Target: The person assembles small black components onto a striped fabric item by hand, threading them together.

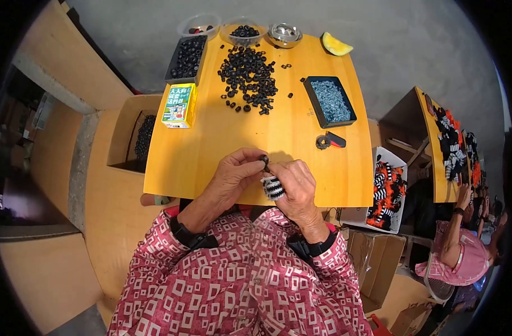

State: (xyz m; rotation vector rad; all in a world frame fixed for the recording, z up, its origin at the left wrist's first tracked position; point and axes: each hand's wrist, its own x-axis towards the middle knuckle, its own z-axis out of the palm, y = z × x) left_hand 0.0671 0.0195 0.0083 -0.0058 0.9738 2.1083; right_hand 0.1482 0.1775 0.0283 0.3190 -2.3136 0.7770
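Left hand (235, 173) pinches small dark round piece (265, 161); right hand (296, 183), curled, grips black-and-white striped fabric piece (273, 189) close, likely for steadiness.

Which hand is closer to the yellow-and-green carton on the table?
The left hand, below and right of the carton in the picture; the right hand is farther off, to the right.

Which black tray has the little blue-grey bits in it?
The right-hand tray: blue-grey bits lie inside it. The left-hand tray, beside the yellow-and-green box, holds black pieces instead.
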